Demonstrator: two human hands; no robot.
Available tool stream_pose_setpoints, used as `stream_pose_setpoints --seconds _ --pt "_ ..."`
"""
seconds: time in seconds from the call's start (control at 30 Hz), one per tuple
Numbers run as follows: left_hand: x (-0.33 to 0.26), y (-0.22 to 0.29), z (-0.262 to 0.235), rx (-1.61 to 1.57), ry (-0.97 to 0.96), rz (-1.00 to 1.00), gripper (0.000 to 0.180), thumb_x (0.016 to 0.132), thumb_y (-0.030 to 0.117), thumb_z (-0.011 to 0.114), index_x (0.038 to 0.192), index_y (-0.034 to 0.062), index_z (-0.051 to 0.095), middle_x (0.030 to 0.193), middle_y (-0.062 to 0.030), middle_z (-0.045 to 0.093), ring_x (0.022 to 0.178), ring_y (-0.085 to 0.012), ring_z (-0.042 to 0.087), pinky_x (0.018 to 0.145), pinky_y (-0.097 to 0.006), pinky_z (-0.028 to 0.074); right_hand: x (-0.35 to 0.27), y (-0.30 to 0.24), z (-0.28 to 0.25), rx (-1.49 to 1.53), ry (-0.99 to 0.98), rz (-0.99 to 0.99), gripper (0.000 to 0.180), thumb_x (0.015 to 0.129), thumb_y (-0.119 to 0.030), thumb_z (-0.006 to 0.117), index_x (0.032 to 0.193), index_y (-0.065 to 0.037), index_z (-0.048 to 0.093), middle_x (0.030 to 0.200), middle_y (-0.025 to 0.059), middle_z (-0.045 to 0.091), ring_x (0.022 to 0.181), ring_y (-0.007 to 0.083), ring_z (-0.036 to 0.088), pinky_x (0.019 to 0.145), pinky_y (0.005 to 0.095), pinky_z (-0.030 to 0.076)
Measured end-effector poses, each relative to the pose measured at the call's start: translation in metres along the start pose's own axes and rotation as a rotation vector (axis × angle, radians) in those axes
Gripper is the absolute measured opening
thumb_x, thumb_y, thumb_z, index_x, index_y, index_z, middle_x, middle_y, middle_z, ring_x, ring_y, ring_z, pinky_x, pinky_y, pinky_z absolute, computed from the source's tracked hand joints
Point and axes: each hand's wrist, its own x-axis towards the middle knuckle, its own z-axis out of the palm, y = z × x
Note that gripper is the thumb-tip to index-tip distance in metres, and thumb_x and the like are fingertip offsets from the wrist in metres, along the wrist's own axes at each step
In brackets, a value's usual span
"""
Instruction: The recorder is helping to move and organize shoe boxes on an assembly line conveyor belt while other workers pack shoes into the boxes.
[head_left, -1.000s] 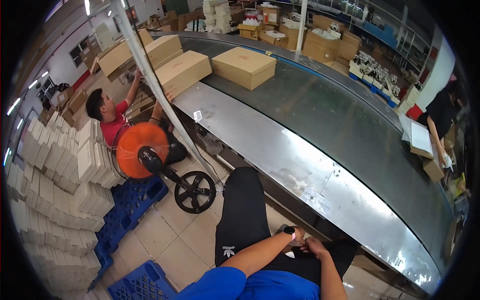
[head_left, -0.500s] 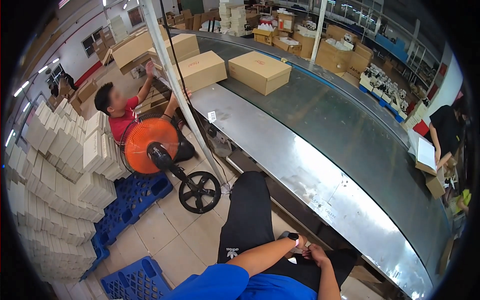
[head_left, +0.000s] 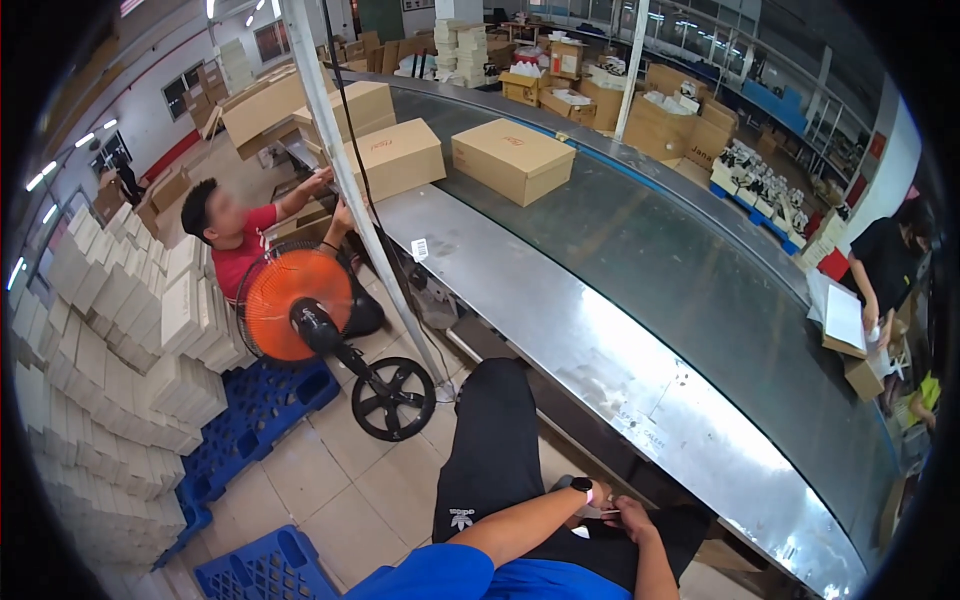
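My left hand [head_left: 602, 497] and my right hand [head_left: 632, 516] are close together above my lap, beside the edge of the steel-sided conveyor [head_left: 560, 276]. The fingers of both are curled inward. Something thin and pale may be between them, but it is too small to name. A dark watch [head_left: 582, 485] is on my left wrist. My black trousers [head_left: 490, 440] lie under the hands, with a small white patch near them.
Two tan shoe-box-sized cartons [head_left: 513, 160] [head_left: 400, 160] rest at the conveyor's far end. An orange fan [head_left: 297, 303] and a metal post [head_left: 362, 190] stand left. Blue pallets [head_left: 265, 410] and stacked pale boxes [head_left: 110, 330] lie beyond. Co-workers in red [head_left: 240, 245] and black [head_left: 885, 262] work at either side.
The view has shifted slightly. My hands stay together over my lap. The co-worker in red has lowered a raised arm, and the one in black leans further over an open box.
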Motion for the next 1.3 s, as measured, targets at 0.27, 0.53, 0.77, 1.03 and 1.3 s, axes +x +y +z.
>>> stream_pose_setpoints --seconds 0.27,0.53,0.77,1.03,1.3 --pt "-0.008 0.003 -0.006 -0.001 -0.064 -0.071 0.054 0.097 0.052 0.068 0.114 0.0025 0.084 0.113 -0.0233 0.083 0.105 -0.0394 0.08 0.091 -0.05 0.061 -0.01 -0.009 0.011 -0.019 0.003 0.008 0.021 0.118 -0.031 0.057 0.117 -0.011 0.063 0.12 0.0097 0.079 0.101 0.0236 0.079 0.088 0.0377 0.065" --pt "-0.016 0.009 -0.013 0.005 -0.088 -0.078 0.047 0.097 0.049 0.075 0.111 0.0059 0.086 0.106 -0.0164 0.084 0.1 -0.0311 0.082 0.083 -0.044 0.062 -0.001 -0.001 0.006 -0.059 -0.071 0.028 0.02 0.119 -0.031 0.059 0.111 -0.014 0.064 0.118 0.0063 0.08 0.102 0.0212 0.078 0.088 0.0369 0.065" --pt "-0.012 -0.006 -0.002 0.015 -0.062 -0.123 0.049 0.098 0.052 0.074 0.111 0.0063 0.086 0.113 -0.0186 0.084 0.102 -0.0329 0.081 0.086 -0.047 0.062 -0.002 -0.008 0.013 -0.077 -0.104 0.013 0.018 0.118 -0.029 0.059 0.109 -0.014 0.064 0.119 0.0068 0.081 0.103 0.0216 0.079 0.089 0.0376 0.064" --pt "-0.004 -0.007 0.003 0.09 -0.079 -0.073 0.054 0.097 0.056 0.075 0.115 0.0065 0.086 0.114 -0.0202 0.084 0.101 -0.035 0.082 0.086 -0.048 0.063 0.0 -0.003 0.009 -0.085 -0.069 0.024 0.019 0.118 -0.029 0.059 0.11 -0.013 0.065 0.117 0.0073 0.081 0.101 0.0216 0.079 0.086 0.037 0.064" --pt "-0.008 -0.006 0.003 0.075 -0.031 -0.05 0.059 0.098 0.058 0.069 0.115 0.0044 0.085 0.114 -0.0221 0.083 0.105 -0.0384 0.081 0.09 -0.048 0.063 0.001 -0.002 0.011 -0.111 -0.035 0.012 0.021 0.119 -0.029 0.056 0.112 -0.013 0.068 0.114 0.0068 0.081 0.095 0.0189 0.079 0.084 0.0355 0.064"
